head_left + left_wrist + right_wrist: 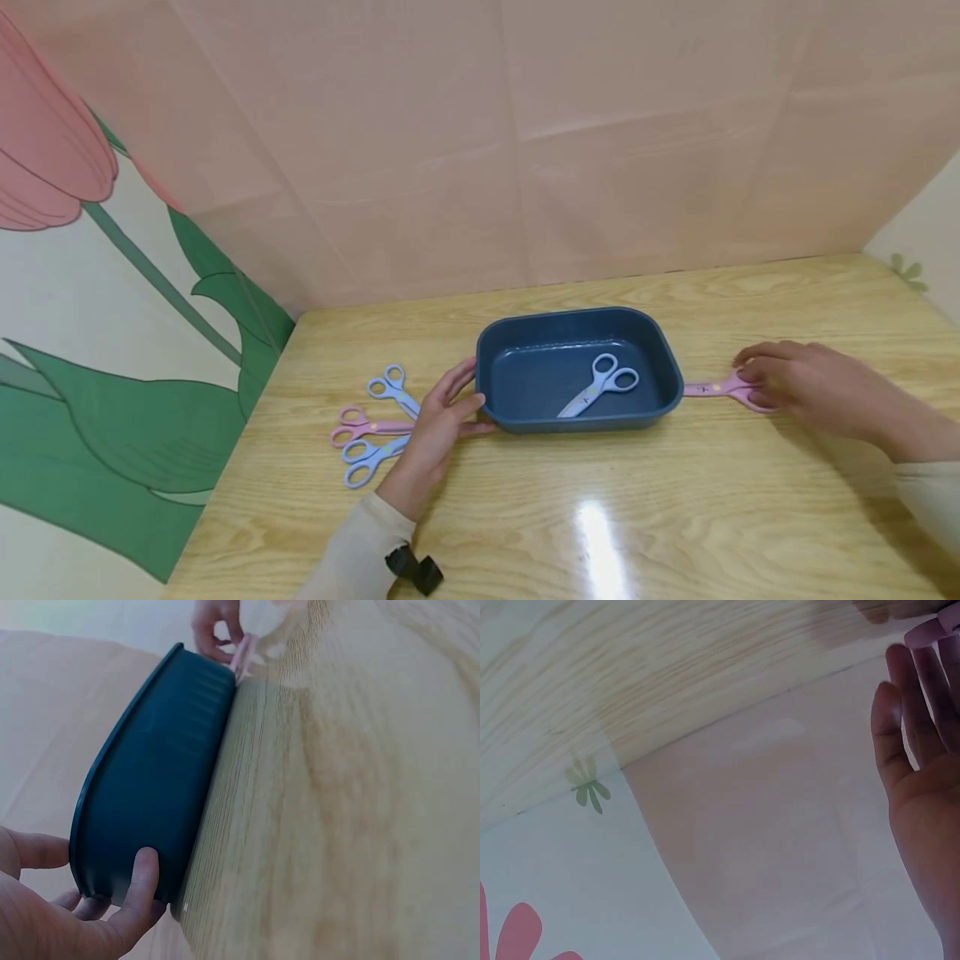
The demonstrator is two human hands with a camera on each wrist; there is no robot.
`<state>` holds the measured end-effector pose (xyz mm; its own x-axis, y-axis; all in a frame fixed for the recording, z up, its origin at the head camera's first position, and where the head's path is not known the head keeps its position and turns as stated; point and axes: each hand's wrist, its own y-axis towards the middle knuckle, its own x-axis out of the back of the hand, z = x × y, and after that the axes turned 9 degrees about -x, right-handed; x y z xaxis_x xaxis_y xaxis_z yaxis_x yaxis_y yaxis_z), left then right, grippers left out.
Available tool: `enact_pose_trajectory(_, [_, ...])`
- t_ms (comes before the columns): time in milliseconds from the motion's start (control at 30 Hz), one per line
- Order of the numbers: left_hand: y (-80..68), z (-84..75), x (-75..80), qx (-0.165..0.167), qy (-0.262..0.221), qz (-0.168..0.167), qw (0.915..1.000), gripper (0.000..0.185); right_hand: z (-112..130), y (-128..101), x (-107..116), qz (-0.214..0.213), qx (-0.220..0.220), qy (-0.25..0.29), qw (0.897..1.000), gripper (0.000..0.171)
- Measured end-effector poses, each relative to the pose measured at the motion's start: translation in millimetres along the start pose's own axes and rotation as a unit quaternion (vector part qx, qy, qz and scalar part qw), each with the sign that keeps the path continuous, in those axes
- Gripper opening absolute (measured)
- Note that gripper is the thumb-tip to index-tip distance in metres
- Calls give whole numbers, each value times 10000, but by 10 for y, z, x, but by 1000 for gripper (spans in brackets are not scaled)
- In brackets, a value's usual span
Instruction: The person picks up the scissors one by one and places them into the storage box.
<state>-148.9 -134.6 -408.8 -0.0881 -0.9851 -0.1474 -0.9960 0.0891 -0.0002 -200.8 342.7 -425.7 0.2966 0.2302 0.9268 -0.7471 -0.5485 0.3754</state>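
A deep dark blue tray (577,425) with rounded corners stands on the table, a pair of light blue scissors (597,387) lying inside it. My left hand (441,421) grips the tray's left end; in the left wrist view its fingers (142,881) spread across that end wall. To the right, my right hand (810,387) holds pink scissors (716,388) by the handles, the blades pointing left at the tray's right wall. Only a bit of a pink handle (928,633) shows by the fingertips in the right wrist view.
Left of the tray lie two light blue scissors (390,383) (367,458) and one pink pair (363,427), their blade ends partly hidden behind my left hand. The wood-grain table (517,517) meets a pinkish covered wall (420,208) at the back.
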Motion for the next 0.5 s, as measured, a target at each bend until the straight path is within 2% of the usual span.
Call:
enact_pose_trajectory(367, [-4, -1, -4, -9, -15, -2, 10000, 59, 22, 19, 105, -165, -560, 288, 9979, 35])
enact_pose_trajectory(500, [-2, 2, 0, -23, 8, 14, 10000, 59, 20, 21, 110, -202, -572, 554, 9966, 41])
